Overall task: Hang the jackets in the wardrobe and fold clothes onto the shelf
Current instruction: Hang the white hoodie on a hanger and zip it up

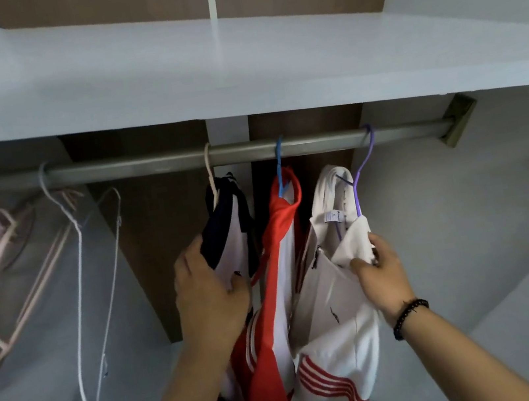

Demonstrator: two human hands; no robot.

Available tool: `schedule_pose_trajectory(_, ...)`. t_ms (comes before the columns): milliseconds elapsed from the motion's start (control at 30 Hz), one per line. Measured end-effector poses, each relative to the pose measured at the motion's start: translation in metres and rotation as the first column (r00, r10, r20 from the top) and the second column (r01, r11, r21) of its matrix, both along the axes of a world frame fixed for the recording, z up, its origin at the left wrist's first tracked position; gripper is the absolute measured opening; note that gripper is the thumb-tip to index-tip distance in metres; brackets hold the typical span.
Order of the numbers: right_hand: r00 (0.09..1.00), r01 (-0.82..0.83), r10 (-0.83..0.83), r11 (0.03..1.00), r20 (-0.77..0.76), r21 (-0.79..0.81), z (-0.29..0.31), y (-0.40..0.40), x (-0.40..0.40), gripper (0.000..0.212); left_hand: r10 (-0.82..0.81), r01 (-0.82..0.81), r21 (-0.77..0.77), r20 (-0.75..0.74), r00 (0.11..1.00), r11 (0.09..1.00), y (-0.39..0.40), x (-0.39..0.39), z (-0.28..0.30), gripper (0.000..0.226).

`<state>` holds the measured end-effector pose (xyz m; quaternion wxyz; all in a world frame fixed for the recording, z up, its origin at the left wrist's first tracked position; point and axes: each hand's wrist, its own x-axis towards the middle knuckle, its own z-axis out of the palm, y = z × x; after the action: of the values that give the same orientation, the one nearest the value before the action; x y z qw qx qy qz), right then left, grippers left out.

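Jackets hang from the rail [214, 155]. Left hand [209, 288] rests, fingers relaxed, on the navy-and-white jacket [224, 220]. Right hand [379, 268] pinches the white jacket [336, 293] collar.

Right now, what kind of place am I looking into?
Most likely a bedroom wardrobe: a metal rail under a shelf, three jackets hanging on it, and empty hangers to the left.

Three jackets hang on the rail [153, 164]; the left hand [206, 291] rests against the navy jacket [225, 227], while the right hand [383, 271] apparently pinches the white jacket [334, 279] at its collar.
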<state>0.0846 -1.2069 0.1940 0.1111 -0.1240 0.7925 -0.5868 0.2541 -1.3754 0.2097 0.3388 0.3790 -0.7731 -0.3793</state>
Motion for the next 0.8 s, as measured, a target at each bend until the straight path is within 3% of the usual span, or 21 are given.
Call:
schedule_pose_trajectory(67,0.999,-0.02,0.021,0.998,0.027,-0.053,0.001,-0.003,0.003,0.052,-0.121,0.1,0.329,0.044,0.992,0.939,-0.009,0.001,-0.005,0.085)
schedule_pose_trajectory(100,0.999,-0.031,0.033,0.997,0.024,-0.068,0.002,-0.005,0.004,0.05,-0.185,0.148,0.391,0.059,0.981,0.908,-0.008,0.002,-0.006,0.082)
schedule_pose_trajectory(333,0.99,0.081,-0.08,0.997,-0.12,0.006,0.005,0.003,-0.001,0.02,-0.269,0.224,0.395,0.062,0.961,0.891,0.031,-0.041,-0.009,0.057)
schedule_pose_trajectory(533,0.966,0.125,-0.112,0.991,-0.231,0.04,0.01,0.031,-0.017,0.032,-0.346,0.284,0.442,0.064,0.936,0.851,0.07,-0.097,-0.018,0.042)
schedule_pose_trajectory(800,0.971,0.144,-0.117,0.983,-0.209,0.115,0.006,0.075,-0.061,0.037,-0.44,0.382,0.403,0.059,0.896,0.831,0.114,-0.142,-0.013,0.035)
